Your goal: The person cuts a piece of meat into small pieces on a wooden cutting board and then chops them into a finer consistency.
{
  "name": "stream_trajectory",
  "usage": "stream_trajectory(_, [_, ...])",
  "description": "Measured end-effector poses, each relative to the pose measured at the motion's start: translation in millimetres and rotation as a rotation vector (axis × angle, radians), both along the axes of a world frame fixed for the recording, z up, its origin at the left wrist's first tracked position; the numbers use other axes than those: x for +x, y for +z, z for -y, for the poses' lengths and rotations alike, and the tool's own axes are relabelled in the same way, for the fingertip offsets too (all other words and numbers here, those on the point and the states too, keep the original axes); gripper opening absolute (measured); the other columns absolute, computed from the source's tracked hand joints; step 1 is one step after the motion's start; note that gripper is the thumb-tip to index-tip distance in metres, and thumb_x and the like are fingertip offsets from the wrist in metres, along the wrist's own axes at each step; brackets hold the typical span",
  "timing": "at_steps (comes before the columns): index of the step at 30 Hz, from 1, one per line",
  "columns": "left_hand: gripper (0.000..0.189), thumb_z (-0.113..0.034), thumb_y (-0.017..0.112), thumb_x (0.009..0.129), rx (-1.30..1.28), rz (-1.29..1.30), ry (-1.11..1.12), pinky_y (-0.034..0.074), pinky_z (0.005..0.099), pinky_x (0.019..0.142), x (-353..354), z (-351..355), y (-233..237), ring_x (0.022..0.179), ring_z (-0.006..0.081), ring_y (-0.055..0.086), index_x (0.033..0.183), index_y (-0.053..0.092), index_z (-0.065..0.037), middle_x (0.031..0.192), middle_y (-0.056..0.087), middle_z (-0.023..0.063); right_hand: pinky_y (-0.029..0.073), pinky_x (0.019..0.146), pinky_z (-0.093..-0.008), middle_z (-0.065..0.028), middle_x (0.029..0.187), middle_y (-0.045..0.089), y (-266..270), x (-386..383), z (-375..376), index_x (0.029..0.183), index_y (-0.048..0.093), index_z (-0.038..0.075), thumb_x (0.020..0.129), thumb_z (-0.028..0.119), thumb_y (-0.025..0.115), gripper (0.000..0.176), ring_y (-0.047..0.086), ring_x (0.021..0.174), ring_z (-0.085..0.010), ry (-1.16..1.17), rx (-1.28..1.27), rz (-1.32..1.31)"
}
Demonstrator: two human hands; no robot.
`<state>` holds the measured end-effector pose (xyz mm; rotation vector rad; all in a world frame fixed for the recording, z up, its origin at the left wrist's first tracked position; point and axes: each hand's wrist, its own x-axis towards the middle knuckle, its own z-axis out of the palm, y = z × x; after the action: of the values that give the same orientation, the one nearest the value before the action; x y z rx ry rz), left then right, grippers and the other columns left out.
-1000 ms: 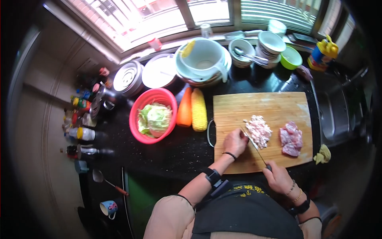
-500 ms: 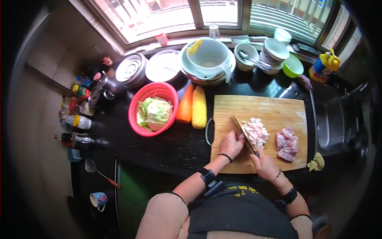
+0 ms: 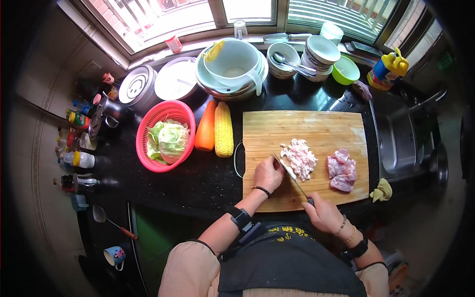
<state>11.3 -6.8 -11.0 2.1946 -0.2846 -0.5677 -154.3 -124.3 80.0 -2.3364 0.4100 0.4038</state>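
A wooden cutting board (image 3: 267, 128) lies on the dark counter. My right hand (image 3: 321, 213) is wrapped round the dark handle of a knife (image 3: 297, 184), whose blade points up and left over the board. Against the blade's tip end is my left hand (image 3: 268, 175), closed, with its fingertips curled; anything under them is hidden. Chopped pale meat (image 3: 300, 158) forms a heap just beyond the blade. To its right rests a larger piece of raw pink meat (image 3: 341, 170).
Left of the board are a corn cob (image 3: 223, 129), a carrot (image 3: 205, 126) and a red basket (image 3: 143, 148) with lettuce. Bowls and plates line the window side. A sink (image 3: 396, 143) is at right, a crumpled yellowish cloth (image 3: 381, 190) near the board's corner.
The view has shifted, so the board and counter things appear further left. The knife handle has swung away from the chopped heap, and the blade lies at a flatter slant.
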Motion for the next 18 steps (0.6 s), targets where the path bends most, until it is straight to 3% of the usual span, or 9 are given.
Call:
stream_trajectory(2, [0.020,-0.017,0.067,0.074,0.007,-0.002,-0.002,0.050,0.0375,0.067,-0.5,-0.7,-1.5,0.074,0.0314,0.065,0.087,0.064,-0.001,0.077,0.067,0.0169,0.046,0.062,-0.0500,-0.0244,0.073,0.061,-14.7,23.4,-2.3,0.105,0.048,0.002,0.091,0.033,0.050,0.034,0.059,0.070,-0.0439,-0.006,0.017,0.029])
stream_trajectory(6, [0.021,-0.023,0.067,0.073,-0.009,0.001,0.001,0.049,0.0421,0.069,-0.8,-2.0,-5.3,0.079,0.0340,0.064,0.081,0.063,-0.004,0.078,0.066,0.0168,0.046,0.061,-0.0507,-0.0252,0.074,0.061,-27.5,39.5,-8.7,0.104,0.048,0.002,0.092,0.033,0.050,0.034,0.059,0.071,-0.0441,-0.006,-0.014,0.123])
stream_trajectory(14, [0.022,-0.026,0.067,0.073,0.027,-0.019,0.006,0.049,0.0418,0.067,-1.1,-2.2,-4.1,0.075,0.0337,0.063,0.076,0.063,-0.005,0.074,0.065,0.0164,0.047,0.065,-0.0491,-0.0247,0.076,0.062,-12.8,0.0,4.5,0.106,0.049,0.001,0.091,0.031,0.051,0.033,0.060,0.074,-0.0432,-0.030,0.068,0.021])
stream_trajectory(16, [0.018,-0.019,0.068,0.073,0.011,0.049,-0.015,0.049,0.0360,0.061,-1.4,-2.3,-5.4,0.066,0.0267,0.064,0.073,0.064,-0.002,0.068,0.064,0.0148,0.047,0.065,-0.0486,-0.0242,0.076,0.062,-1.3,-9.1,7.0,0.106,0.050,0.001,0.091,0.031,0.051,0.033,0.060,0.073,-0.0432,-0.037,0.103,0.000])
stream_trajectory(18, [0.018,-0.019,0.068,0.073,0.020,0.035,-0.016,0.049,0.0358,0.060,-1.5,-2.5,-3.6,0.065,0.0264,0.064,0.073,0.063,-0.002,0.068,0.064,0.0145,0.047,0.065,-0.0487,-0.0233,0.074,0.062,11.4,-15.3,7.3,0.105,0.050,0.002,0.092,0.030,0.050,0.031,0.060,0.072,-0.0435,-0.037,0.153,0.032])
